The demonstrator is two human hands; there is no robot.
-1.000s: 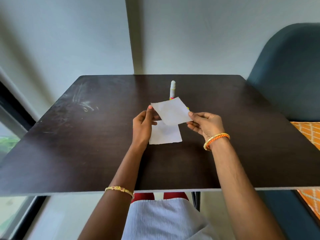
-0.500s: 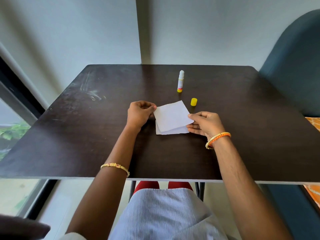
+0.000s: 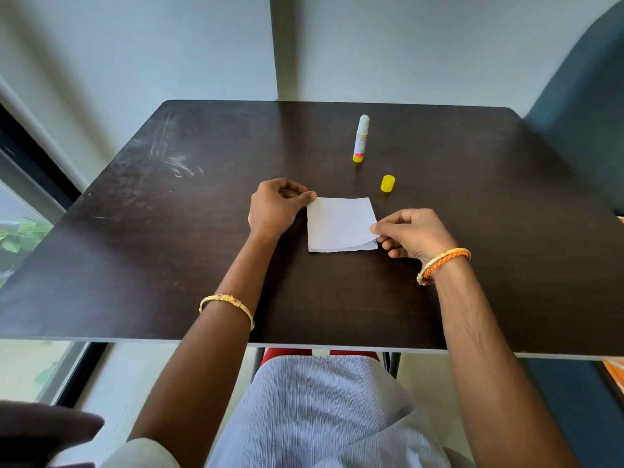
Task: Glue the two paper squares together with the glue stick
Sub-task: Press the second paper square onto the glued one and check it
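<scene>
While you look down: your lap in pale striped cloth [image 3: 324, 417] sits nearest, below the near table edge.
Bangles: 1 gold bangle [image 3: 227, 304] on your left forearm; 1 gold-and-orange bangle [image 3: 444, 264] on your right wrist.
Right hand [image 3: 413, 233]: thumb and forefinger pinch the right edge of the top paper square [image 3: 339, 222], holding its near right corner slightly lifted.
Left hand [image 3: 275, 206]: curled, thumb tip pressing the far left corner of the stack.
Paper: 2 white squares stacked almost flush; the bottom paper square [image 3: 366, 247] shows only as a thin strip along the near edge and near right corner.
Change from 0.5 s ago: the top square was turned askew over the lower one and is now squared up with it; 1.0 s ago you held it in the air above the other.
Cap [image 3: 387, 183]: yellow, on the table just beyond the paper's far right corner, apart from it.
Glue stick [image 3: 360, 138]: uncapped, upright, white tip up, farther back than the cap.
Table [image 3: 152, 248]: dark brown wood grain, pale scuffs at the far left.
Room: pale wall [image 3: 135, 45] behind, dark blue chair [image 3: 587, 79] at right, window with greenery [image 3: 20, 236] at left.
</scene>
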